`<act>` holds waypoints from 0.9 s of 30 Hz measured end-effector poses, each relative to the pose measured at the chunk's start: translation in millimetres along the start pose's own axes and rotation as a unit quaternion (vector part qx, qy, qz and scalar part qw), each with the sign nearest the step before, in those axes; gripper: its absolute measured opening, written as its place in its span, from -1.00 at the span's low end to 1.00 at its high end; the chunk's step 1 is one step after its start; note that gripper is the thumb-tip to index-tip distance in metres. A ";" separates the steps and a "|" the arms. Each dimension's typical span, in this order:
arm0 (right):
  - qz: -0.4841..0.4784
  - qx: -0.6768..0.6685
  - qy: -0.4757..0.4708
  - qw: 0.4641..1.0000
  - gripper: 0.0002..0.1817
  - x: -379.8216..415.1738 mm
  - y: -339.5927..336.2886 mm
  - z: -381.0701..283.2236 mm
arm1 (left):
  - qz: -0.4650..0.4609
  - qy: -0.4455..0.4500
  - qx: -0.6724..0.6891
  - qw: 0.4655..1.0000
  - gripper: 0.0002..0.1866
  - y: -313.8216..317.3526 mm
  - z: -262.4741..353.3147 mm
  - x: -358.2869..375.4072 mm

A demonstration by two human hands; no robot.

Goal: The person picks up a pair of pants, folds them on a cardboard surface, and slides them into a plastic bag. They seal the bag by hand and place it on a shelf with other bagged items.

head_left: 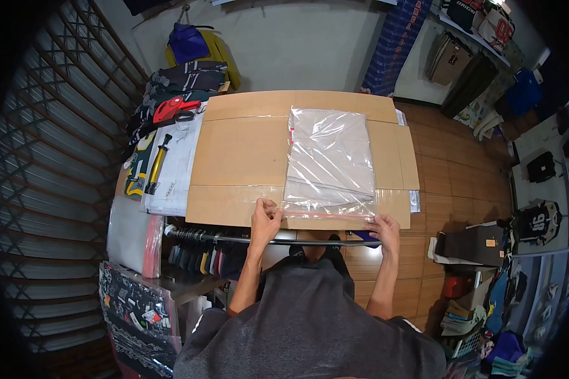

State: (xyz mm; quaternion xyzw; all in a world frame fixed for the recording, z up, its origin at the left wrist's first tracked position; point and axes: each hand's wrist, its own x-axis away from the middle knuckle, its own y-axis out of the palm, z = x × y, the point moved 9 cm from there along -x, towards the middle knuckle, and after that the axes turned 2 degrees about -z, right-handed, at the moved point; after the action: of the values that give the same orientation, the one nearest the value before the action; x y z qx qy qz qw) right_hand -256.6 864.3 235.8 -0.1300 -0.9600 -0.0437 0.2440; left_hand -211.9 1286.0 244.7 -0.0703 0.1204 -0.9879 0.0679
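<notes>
A clear plastic bag (330,155) with a folded light beige garment inside lies flat on the opened cardboard sheet (240,148). Along its near edge runs a red strip. My left hand (267,218) is at the near left corner of the bag, its fingers bent and pinched together at the strip's end. At the near right corner, my right hand (385,228) has its thumb and fingers closed on the bag's edge.
Left of the cardboard lie a red tape dispenser (171,110), a yellow and black pump (159,165) and folded clothes. A black rail (303,242) with hanging garments runs below the near edge. Plastic bags (133,237) lie at the lower left.
</notes>
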 end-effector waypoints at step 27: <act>-0.012 -0.005 -0.055 0.998 -0.71 -3.5 13.5 2.1 | -0.011 0.004 0.047 0.999 -0.56 29.2 19.2 9.0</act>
State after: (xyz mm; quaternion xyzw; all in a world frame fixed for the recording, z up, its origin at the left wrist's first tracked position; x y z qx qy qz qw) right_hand -250.9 876.8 232.5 -0.1219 -0.9733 -0.0444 0.1894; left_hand -214.4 1252.1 257.0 -0.0642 0.0731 -0.9934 0.0601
